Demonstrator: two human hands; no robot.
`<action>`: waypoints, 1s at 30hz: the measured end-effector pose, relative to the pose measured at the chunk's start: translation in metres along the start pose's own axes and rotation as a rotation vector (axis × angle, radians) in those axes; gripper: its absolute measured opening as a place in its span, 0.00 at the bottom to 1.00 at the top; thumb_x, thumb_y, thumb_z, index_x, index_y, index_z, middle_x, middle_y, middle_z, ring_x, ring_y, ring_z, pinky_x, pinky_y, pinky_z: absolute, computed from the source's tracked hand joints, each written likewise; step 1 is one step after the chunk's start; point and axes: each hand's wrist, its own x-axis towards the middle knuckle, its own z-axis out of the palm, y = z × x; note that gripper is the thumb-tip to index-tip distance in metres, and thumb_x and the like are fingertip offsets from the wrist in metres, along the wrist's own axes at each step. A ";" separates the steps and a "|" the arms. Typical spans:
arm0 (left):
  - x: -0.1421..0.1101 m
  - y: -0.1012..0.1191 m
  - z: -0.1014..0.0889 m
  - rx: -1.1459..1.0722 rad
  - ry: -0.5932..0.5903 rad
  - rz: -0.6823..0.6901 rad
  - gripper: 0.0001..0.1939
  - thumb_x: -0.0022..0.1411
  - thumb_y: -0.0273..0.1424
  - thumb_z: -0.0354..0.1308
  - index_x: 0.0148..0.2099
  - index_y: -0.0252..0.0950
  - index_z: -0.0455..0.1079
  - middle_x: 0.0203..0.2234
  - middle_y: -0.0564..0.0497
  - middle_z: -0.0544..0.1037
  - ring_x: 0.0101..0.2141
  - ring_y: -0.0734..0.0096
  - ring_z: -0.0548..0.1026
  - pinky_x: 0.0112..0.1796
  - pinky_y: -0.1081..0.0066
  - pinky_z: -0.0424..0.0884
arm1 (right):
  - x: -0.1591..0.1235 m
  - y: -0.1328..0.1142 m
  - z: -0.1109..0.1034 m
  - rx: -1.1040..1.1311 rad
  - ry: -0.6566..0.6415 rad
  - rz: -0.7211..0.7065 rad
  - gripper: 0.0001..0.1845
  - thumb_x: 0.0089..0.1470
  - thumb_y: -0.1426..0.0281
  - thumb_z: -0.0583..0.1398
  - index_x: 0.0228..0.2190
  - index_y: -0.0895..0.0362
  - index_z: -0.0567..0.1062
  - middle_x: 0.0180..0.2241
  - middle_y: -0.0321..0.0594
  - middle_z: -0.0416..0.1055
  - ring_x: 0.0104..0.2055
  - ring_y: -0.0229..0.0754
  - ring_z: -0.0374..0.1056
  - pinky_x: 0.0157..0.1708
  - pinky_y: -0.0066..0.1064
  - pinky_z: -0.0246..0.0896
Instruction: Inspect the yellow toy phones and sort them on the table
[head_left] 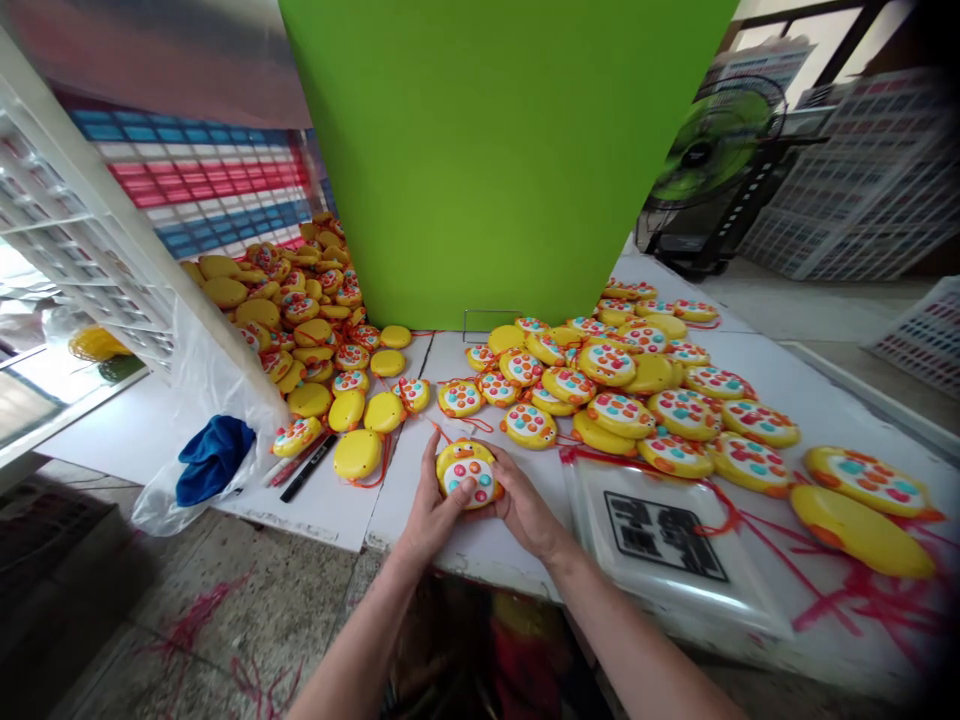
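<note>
I hold one yellow duck-shaped toy (466,470) with coloured round buttons on a white face, just above the near edge of the white table (420,420). My left hand (433,505) grips its left side, thumb pressed on the buttons. My right hand (521,505) wraps its right side. Both hands are closed on the toy. A pile of the same toys (300,310) lies to the left, and another spread of toys (645,385) lies to the right, some with red cords.
A tall green panel (502,150) stands at the back of the table. A clear plastic tray with a black printed label (664,530) lies right of my hands. A black marker (307,468), a blue cloth in a plastic bag (212,455), white crates (82,230) and a fan (716,140) surround the table.
</note>
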 end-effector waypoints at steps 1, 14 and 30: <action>0.000 0.000 -0.001 -0.003 0.003 -0.004 0.41 0.58 0.40 0.57 0.66 0.38 0.39 0.56 0.42 0.63 0.51 0.59 0.67 0.50 0.63 0.67 | 0.000 0.000 0.000 -0.010 0.003 0.008 0.27 0.52 0.56 0.56 0.53 0.50 0.63 0.51 0.44 0.66 0.41 0.46 0.69 0.30 0.36 0.70; -0.003 0.001 -0.001 -0.068 -0.143 0.018 0.52 0.49 0.46 0.63 0.67 0.38 0.38 0.57 0.40 0.62 0.54 0.55 0.65 0.53 0.60 0.63 | 0.001 -0.001 -0.001 -0.295 0.121 -0.149 0.19 0.49 0.59 0.60 0.42 0.54 0.68 0.38 0.39 0.72 0.39 0.44 0.69 0.37 0.35 0.68; 0.010 0.006 -0.008 0.177 -0.105 0.104 0.36 0.58 0.39 0.56 0.64 0.39 0.46 0.57 0.40 0.61 0.48 0.61 0.71 0.44 0.64 0.71 | 0.020 -0.023 -0.012 -0.001 0.262 -0.058 0.23 0.49 0.52 0.59 0.44 0.52 0.70 0.44 0.43 0.73 0.44 0.50 0.70 0.37 0.44 0.69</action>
